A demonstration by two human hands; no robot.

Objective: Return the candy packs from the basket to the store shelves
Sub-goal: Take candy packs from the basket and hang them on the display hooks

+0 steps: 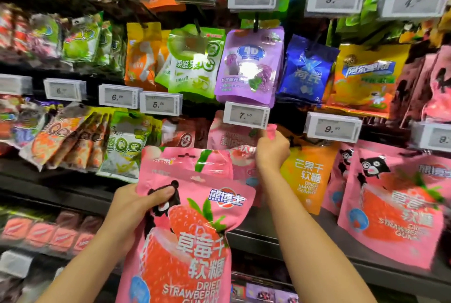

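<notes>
My left hand (136, 207) grips a pink dried strawberry gummy pack (185, 241) by its upper left corner, thumb on the bear picture. A second pink pack (185, 161) with a peach print stands right behind it in the same hand. My right hand (272, 150) is raised to the shelf and pinches the top of a pink peach pack (229, 139) just under the 7.00 price tag (246, 115). Matching strawberry packs (395, 205) hang at the right. The basket is out of view.
An orange dried mango pack (308, 175) hangs right of my right hand. Purple 4D packs (249, 66), green packs (195, 61) and blue packs (306, 70) hang one row up. Price tags line each shelf rail. Red boxes (48, 232) sit low on the left.
</notes>
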